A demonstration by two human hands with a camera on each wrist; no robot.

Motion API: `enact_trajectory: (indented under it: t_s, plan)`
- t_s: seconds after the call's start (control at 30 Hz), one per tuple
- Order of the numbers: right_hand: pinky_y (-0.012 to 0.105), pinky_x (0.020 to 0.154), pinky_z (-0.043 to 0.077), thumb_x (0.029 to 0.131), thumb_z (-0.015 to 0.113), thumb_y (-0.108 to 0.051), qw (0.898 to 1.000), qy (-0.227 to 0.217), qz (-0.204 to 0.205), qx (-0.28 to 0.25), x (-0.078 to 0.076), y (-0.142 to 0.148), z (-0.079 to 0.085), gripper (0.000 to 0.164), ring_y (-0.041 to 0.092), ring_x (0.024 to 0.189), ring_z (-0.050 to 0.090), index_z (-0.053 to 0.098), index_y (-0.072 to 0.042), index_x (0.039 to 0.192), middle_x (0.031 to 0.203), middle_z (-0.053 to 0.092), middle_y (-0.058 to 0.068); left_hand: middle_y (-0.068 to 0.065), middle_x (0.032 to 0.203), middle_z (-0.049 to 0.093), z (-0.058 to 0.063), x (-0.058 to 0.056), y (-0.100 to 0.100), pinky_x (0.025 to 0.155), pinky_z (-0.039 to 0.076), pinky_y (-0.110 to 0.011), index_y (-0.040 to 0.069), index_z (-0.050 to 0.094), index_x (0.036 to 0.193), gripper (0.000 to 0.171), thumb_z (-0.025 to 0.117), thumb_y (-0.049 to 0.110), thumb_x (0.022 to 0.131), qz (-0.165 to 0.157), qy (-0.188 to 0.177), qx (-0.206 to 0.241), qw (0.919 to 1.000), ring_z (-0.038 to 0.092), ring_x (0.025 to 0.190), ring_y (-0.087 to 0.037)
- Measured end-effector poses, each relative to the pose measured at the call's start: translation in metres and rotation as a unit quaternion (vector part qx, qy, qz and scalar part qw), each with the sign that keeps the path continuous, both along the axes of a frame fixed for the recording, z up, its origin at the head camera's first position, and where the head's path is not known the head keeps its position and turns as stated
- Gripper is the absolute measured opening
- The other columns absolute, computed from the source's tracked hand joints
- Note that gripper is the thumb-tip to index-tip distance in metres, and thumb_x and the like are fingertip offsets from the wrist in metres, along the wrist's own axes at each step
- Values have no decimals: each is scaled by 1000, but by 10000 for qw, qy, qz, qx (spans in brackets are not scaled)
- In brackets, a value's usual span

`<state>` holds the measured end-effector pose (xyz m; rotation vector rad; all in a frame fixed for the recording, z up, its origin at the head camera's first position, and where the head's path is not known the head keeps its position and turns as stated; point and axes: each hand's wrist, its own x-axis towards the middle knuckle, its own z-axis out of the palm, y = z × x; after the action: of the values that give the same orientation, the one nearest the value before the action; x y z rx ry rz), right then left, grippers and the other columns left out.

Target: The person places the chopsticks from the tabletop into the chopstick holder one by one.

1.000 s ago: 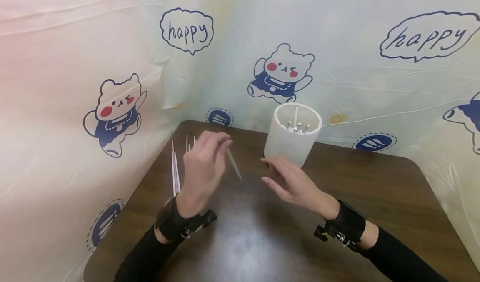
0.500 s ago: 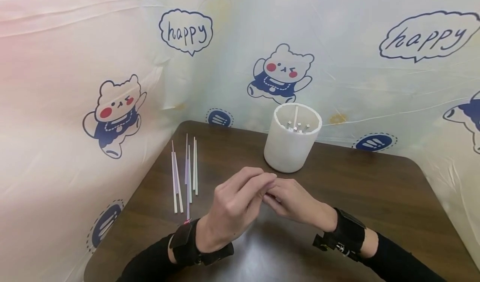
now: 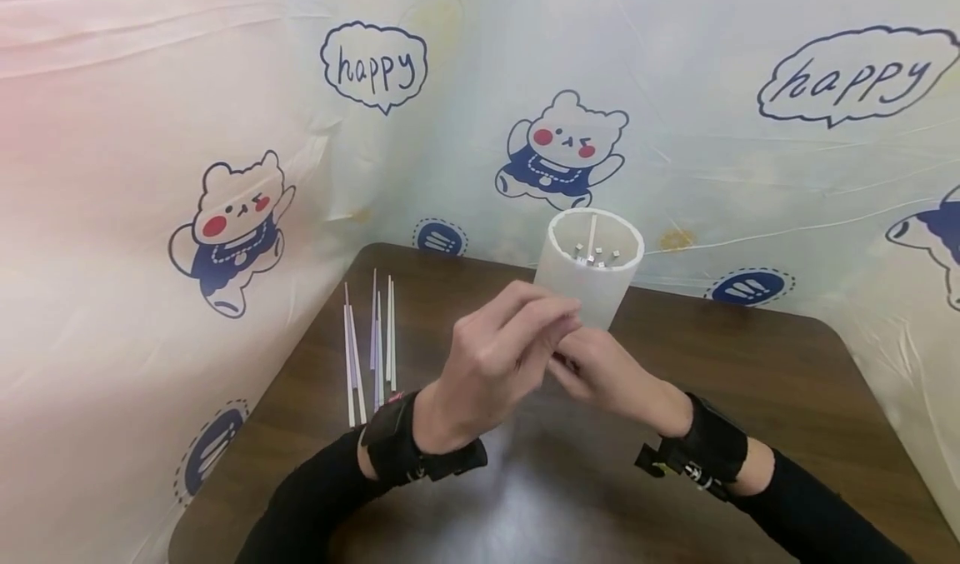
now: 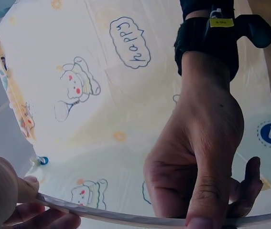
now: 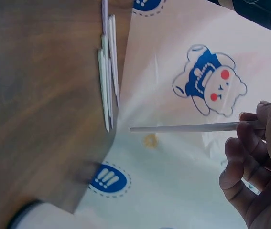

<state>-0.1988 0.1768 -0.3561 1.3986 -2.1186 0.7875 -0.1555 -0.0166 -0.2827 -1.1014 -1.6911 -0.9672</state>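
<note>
My left hand (image 3: 498, 364) and right hand (image 3: 615, 376) meet in front of a white cylindrical holder (image 3: 581, 289) in the head view. Both hands are on one pale chopstick (image 5: 183, 129); in the head view they hide it. Along the bottom of the left wrist view the chopstick (image 4: 121, 217) spans the two hands, with left fingers (image 4: 61, 222) at one end and the right thumb (image 4: 207, 200) farther along. The right wrist view shows right fingertips (image 5: 247, 131) pinching it, and its narrow tip sticks out to the left. Several square-ended chopsticks (image 3: 592, 235) stand inside the holder.
Several white, purple and green chopsticks (image 3: 349, 381) lie side by side, lengthwise, on the left of the dark wooden table (image 3: 720, 364). A patterned cloth (image 3: 675, 156) rises right behind the table's back edge.
My left hand has brought the chopstick from the left over to the right hand. Since half a second ago both hands have shifted up and right together, and now overlap the holder's lower part.
</note>
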Motion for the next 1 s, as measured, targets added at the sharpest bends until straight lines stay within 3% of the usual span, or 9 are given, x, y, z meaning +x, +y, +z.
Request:
enact_trajectory:
  t_s: [0.2,0.33,0.4,0.57,0.67,0.8,1.0]
  plan:
    - [17,60,42,106,47,-32,9993,-176,-330,-44,-19,11,27,32,5,67,50,62,-8,94,75,57,-1,-12,94,70,26,-25,11,84,58,-16,0,69,104,14,73,7,92,-140,34,-42,9999,69,83,-17]
    - [15,58,37,102,58,-15,9970,-242,-727,-74,-35,21,48,12,6,62,45,62,-7,94,72,53,0,-12,96,70,45,-42,19,82,55,-12,-1,69,105,15,70,10,95,-214,-86,-187,9996,67,85,-17]
    - [15,56,34,96,59,-2,9959,-107,-883,-169,-44,25,57,5,9,58,44,62,-5,94,71,51,2,-12,97,69,53,-49,23,81,53,-12,-1,69,105,15,69,12,97,-249,-137,-237,9993,65,87,-17]
    - [21,56,33,87,58,11,9907,576,-1193,-304,-65,34,74,14,16,56,44,64,3,97,69,50,10,-12,101,69,68,-66,35,87,52,-14,-1,70,109,17,65,13,100,-496,-200,-308,9981,64,93,-18]
    - [21,59,32,89,57,10,9867,627,-1488,-209,-71,40,81,17,17,59,44,65,4,102,71,51,11,-12,102,69,71,-77,40,88,51,-14,-1,69,109,17,62,12,101,-602,-225,-355,9973,64,96,-18]
    - [22,63,34,93,57,5,9805,355,-1930,89,-74,44,84,17,17,65,46,65,0,108,75,53,9,-13,103,68,70,-89,45,88,50,-14,-2,68,110,17,60,11,102,-621,-342,-375,9968,64,98,-18]
    - [24,63,36,95,60,-1,9752,146,-2184,327,-83,47,80,10,16,66,47,66,-3,102,72,55,7,-13,102,68,60,-103,49,89,50,-15,-2,67,112,17,60,10,102,-566,-607,-396,9958,63,98,-19]
